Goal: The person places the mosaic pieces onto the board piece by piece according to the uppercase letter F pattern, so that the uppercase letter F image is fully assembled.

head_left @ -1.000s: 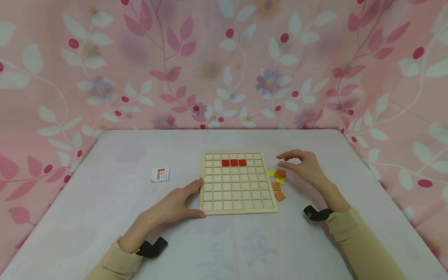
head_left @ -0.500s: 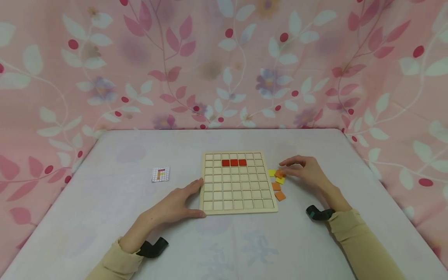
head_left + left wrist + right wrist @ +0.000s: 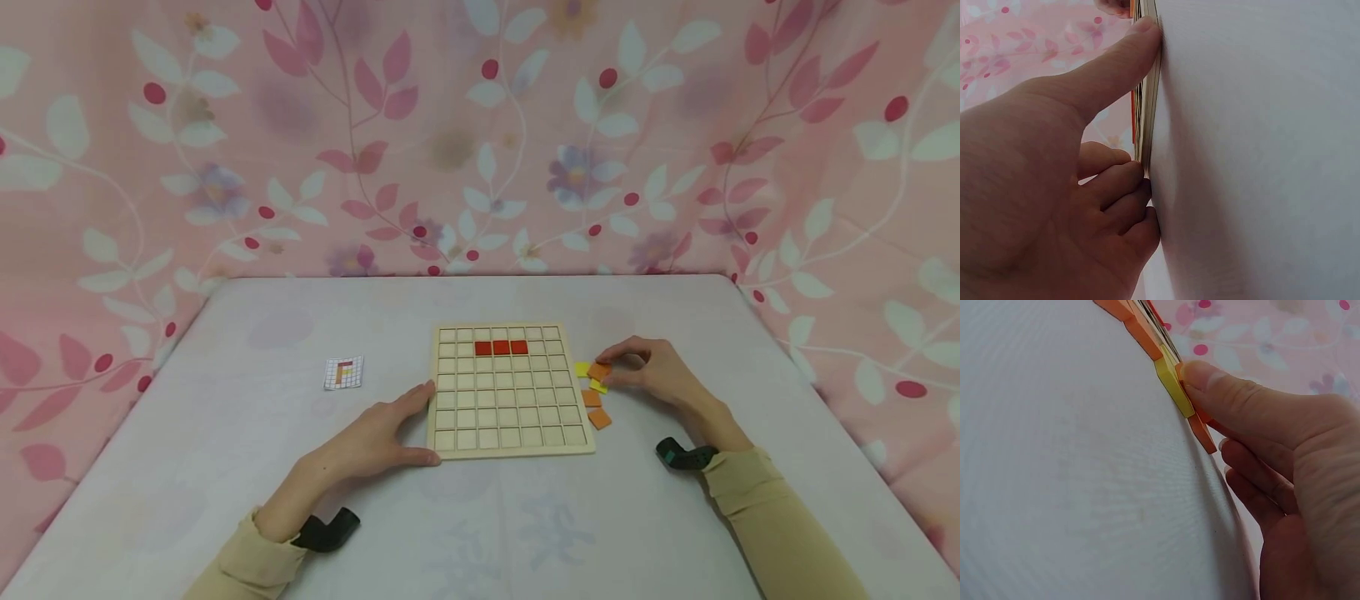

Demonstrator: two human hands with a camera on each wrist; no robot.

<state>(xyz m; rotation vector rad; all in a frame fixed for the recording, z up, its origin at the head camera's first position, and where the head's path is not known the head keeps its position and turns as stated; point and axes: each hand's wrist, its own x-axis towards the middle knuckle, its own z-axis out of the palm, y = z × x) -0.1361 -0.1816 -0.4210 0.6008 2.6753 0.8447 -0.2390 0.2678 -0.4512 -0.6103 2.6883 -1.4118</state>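
Wooden board [image 3: 487,400] holds three red tiles [image 3: 501,347]; right fingers [image 3: 619,344] pinch orange tile [image 3: 599,372]; left fingers [image 3: 412,402] spread, touching board.

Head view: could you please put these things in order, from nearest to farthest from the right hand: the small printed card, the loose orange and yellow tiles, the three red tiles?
1. Loose orange and yellow tiles: right of the board; the right hand touches one.
2. Three red tiles: on the board, toward its far edge.
3. Small printed card: left of the board.
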